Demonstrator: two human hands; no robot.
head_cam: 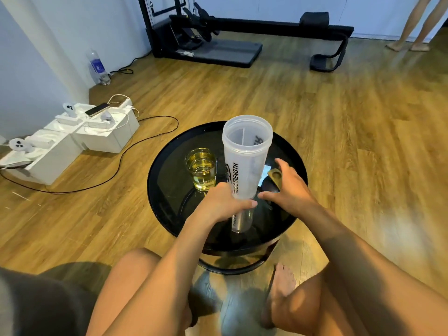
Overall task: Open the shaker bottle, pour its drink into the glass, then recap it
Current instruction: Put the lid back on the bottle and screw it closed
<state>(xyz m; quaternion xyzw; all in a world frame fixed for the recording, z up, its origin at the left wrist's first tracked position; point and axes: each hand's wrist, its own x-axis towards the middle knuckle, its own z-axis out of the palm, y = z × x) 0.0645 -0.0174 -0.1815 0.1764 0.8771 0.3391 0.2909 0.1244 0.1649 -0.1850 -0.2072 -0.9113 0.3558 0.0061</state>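
Your shaker bottle (244, 163) stands uncapped near the middle of the round black worktop (167, 175), its open mouth toward the camera and its inside looking empty. Your left hand (223, 204) has its grip clamped around the bottle's lower half, thumb across the front. Just to the bottle's left, apart from it, stands the glass (202, 169), partly filled with a yellowish drink. To the bottle's right, your right hand (288, 187) rests over the dark lid (272, 181) with fingers spread; you touch the lid, but whether that grip has closed on it I cannot tell. Farther left of the bottle, white boxes (72, 139) and a black cable (145, 141) lie on the wooden floor; beyond the bottle stands black exercise equipment (242, 32).
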